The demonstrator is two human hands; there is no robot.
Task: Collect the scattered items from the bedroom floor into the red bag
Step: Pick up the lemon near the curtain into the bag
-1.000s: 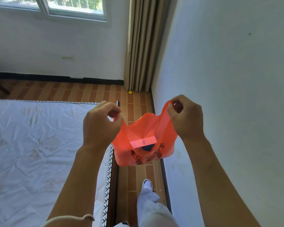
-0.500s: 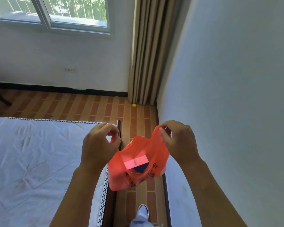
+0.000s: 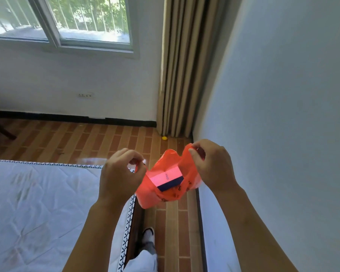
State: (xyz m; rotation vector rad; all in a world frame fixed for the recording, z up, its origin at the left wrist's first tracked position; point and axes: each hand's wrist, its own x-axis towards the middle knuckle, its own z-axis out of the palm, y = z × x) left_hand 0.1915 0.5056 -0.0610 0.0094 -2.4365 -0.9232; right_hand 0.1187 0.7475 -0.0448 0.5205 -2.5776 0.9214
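1. Both hands are up in front of the chest: the left hand pinches one handle of the thin red plastic bag, and the right hand is clenched on the other handle, so the mouth hangs open between them.
2. A pink-topped, dark-sided rectangular box sits inside the bag, tilted, its long axis slanting up toward the right hand.
3. Ahead on the brown brick-patterned floor lies a small yellow round object, just beside the foot of the beige striped curtain, near the corner.
4. It lies straight ahead beyond the bag, slightly nearer the right hand, I'd judge.
5. The way there is a narrow strip between the white quilted mattress and the pale wall; nothing seems to block it.
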